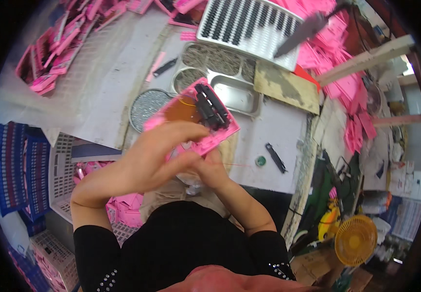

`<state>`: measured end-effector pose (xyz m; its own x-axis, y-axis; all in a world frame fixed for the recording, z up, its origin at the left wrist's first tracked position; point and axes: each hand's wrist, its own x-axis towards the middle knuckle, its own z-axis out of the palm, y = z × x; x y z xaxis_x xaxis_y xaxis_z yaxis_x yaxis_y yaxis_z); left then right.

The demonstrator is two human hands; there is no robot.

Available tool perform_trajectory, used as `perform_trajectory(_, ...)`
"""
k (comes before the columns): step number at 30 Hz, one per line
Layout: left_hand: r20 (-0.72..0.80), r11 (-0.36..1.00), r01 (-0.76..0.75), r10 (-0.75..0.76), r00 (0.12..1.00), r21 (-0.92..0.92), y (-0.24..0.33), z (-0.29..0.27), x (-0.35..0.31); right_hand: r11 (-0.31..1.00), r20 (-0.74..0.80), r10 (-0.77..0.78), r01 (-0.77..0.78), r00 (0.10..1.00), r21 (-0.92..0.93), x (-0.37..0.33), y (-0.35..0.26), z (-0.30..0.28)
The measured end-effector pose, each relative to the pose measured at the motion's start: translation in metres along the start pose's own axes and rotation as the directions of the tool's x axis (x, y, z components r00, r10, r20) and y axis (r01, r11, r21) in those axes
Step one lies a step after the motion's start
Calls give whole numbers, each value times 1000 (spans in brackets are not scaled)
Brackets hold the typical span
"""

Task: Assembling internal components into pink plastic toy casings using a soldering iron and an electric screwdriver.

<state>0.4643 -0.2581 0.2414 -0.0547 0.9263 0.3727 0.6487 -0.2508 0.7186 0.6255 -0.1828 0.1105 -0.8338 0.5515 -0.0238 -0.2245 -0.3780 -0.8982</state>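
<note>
A pink open plastic casing (226, 132) is held tilted above the near edge of the table. Inside it are a brown board (179, 114), a black slotted part (211, 108) and a thin yellow wire. My left hand (154, 153) is closed on the casing's near left side, forefinger over the rim and thumb below. At the near corner, my right hand (212, 169) grips the casing from beneath; its fingertips are partly hidden. A thin red wire (239, 165) trails rightward from beside my right hand.
Behind the casing stand a metal tray (237, 92) with small metal parts and a round dish (147, 108). A white rack (247, 29) of black pieces lies farther back, below a hanging dark tool (303, 34). A black strip (275, 157) and green disc (260, 161) lie right.
</note>
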Motion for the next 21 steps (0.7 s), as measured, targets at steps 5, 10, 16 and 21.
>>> perform_trajectory(5, 43, 981, -187, 189, 981, -43, -32, 11, -30, 968, -154, 138, -101, 978, 229, -34, -14, -48)
perform_trajectory(10, 266, 961, -261, 229, 936, 89, -73, 70, -67, 927, -180, 234, -275, 955, -256, -51, -16, -89)
perform_trajectory(16, 318, 937, -291, 221, 922, 193, -92, 84, -97, 101, -126, -240, -104, 963, -989, -45, -32, -93)
perform_trajectory(21, 332, 951, -202, 117, 936, 236, -94, 74, -87, 44, 18, -263, 30, 965, -999, -27, -13, -107)
